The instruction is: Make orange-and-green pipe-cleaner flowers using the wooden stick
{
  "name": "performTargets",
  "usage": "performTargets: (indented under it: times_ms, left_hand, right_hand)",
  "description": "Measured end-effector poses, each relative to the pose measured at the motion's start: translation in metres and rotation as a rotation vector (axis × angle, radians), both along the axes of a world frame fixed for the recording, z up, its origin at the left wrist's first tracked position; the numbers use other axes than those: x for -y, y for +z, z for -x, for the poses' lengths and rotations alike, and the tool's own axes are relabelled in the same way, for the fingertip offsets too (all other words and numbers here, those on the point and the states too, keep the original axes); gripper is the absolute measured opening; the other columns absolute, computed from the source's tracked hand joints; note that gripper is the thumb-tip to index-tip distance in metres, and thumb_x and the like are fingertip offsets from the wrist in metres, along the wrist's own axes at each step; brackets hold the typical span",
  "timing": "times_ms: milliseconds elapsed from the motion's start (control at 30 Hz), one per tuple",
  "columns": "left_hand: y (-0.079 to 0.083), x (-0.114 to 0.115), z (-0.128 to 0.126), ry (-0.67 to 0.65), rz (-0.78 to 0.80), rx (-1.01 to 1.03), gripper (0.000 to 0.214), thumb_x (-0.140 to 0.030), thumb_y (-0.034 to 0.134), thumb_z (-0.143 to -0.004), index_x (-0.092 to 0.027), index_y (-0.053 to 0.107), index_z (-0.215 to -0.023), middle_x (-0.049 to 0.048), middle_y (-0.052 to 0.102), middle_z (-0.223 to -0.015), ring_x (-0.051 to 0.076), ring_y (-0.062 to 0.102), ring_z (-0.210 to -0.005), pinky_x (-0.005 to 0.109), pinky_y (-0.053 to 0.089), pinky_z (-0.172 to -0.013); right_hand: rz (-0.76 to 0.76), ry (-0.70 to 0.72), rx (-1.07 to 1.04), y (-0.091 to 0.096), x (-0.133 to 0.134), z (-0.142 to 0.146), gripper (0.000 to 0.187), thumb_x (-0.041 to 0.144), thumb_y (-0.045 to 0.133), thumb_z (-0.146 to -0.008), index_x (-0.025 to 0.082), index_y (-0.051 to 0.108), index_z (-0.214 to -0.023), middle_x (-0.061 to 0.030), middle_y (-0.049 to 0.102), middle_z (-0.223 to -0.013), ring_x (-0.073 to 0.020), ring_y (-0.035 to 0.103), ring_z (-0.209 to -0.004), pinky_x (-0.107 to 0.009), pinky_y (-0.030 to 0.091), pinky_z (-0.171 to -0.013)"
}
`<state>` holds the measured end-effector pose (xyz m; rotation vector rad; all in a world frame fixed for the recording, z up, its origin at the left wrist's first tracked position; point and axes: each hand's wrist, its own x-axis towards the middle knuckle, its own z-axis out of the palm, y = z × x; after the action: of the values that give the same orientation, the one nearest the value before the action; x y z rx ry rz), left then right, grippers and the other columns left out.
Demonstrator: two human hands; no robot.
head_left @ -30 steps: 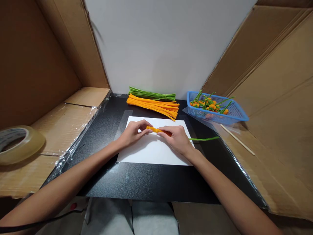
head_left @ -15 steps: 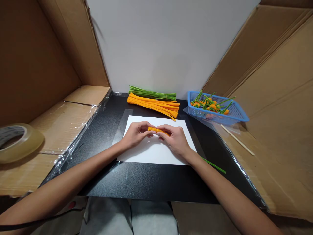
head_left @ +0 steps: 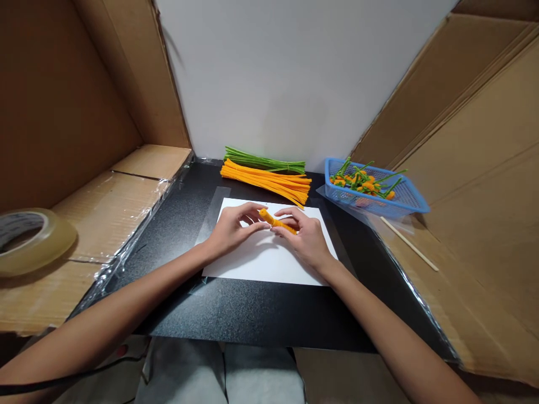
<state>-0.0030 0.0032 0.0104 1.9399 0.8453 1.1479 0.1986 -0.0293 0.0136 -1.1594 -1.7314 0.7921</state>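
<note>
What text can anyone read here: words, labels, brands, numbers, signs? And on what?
Readable: none.
Clear tape roll: grey print on the inner core, too small and blurred to read.
White sheet: no lettering visible.
Coiled orange pipe cleaner, orange bundle, green bundle, blue plastic basket: no lettering visible.
</note>
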Motion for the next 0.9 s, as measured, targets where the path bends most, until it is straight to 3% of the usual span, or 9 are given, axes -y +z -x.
performTargets:
  times_ms: [100, 200, 267, 333, 433, 567, 900]
  left_hand:
    - [0.002, -0.004, 0.002, -0.004, 0.014, 0.002, 0.022, -0.032, 0.071, -0.083, -0.015, 0.07, -0.097, 0.0047, 0.074, -0.089, 0.015, 0.068, -0.078, 0.025, 0.056, -0.071]
    - [-0.001, -0.011, 0.004, 0.031, 0.142, 0.098, 0.022, -0.034, 0.071, -0.082, -0.014, 0.068, -0.092, 0.0054, 0.073, -0.087, 0.015, 0.068, -0.076, 0.026, 0.056, -0.068]
    - [-0.003, -0.017, 0.005, 0.07, 0.239, 0.209, 0.027, -0.037, 0.074, -0.079, -0.014, 0.065, -0.091, 0.0057, 0.072, -0.087, 0.015, 0.068, -0.075, 0.026, 0.057, -0.066]
    - [-0.004, -0.02, 0.005, 0.091, 0.331, 0.336, 0.031, -0.038, 0.076, -0.076, -0.014, 0.062, -0.089, 0.0047, 0.071, -0.085, 0.015, 0.068, -0.075, 0.026, 0.057, -0.065]
    - [-0.004, -0.018, 0.001, 0.043, 0.47, 0.451, 0.039, -0.037, 0.08, -0.071, -0.014, 0.062, -0.097, 0.005, 0.072, -0.088, 0.017, 0.069, -0.079, 0.028, 0.058, -0.069]
    - [-0.008, -0.006, -0.009, -0.063, 0.561, 0.428, 0.042, -0.034, 0.083, -0.069, -0.013, 0.069, -0.102, 0.0077, 0.073, -0.092, 0.016, 0.069, -0.078, 0.028, 0.057, -0.073]
    - [-0.014, -0.003, -0.012, -0.053, 0.587, 0.371, 0.034, -0.036, 0.083, -0.069, -0.013, 0.075, -0.093, 0.0055, 0.074, -0.076, 0.015, 0.066, -0.068, 0.027, 0.053, -0.071]
  right_hand:
    - [-0.065, -0.011, 0.105, 0.005, -0.003, -0.004, 0.023, 0.029, 0.073, -0.081, 0.021, 0.064, -0.101, -0.0056, 0.074, -0.099, -0.0205, 0.072, -0.089, -0.034, 0.056, -0.082]
    - [-0.058, -0.026, 0.231, 0.008, -0.006, -0.012, 0.032, 0.025, 0.074, -0.079, 0.021, 0.064, -0.109, -0.0061, 0.073, -0.099, -0.0205, 0.07, -0.088, -0.034, 0.055, -0.079]
    - [-0.018, -0.063, 0.273, 0.009, -0.009, -0.017, 0.026, 0.022, 0.071, -0.079, 0.02, 0.067, -0.105, -0.0059, 0.073, -0.092, -0.0197, 0.069, -0.082, -0.032, 0.055, -0.073]
    - [0.058, -0.062, 0.233, 0.008, -0.01, -0.02, 0.013, 0.023, 0.065, -0.082, 0.017, 0.069, -0.093, -0.0052, 0.072, -0.081, -0.0176, 0.067, -0.071, -0.031, 0.055, -0.067]
    - [0.193, -0.008, 0.071, 0.006, -0.008, -0.015, 0.017, 0.03, 0.06, -0.085, 0.015, 0.069, -0.084, -0.0041, 0.068, -0.071, -0.015, 0.064, -0.059, -0.027, 0.053, -0.056]
    - [0.256, 0.056, 0.006, 0.006, -0.002, -0.002, 0.019, 0.033, 0.061, -0.084, 0.015, 0.068, -0.086, -0.0019, 0.066, -0.067, -0.0119, 0.06, -0.052, -0.023, 0.048, -0.05]
    - [0.198, 0.035, -0.023, 0.006, 0.004, 0.008, 0.019, 0.031, 0.059, -0.085, 0.015, 0.07, -0.086, 0.0005, 0.062, -0.061, -0.0091, 0.05, -0.049, -0.022, 0.04, -0.048]
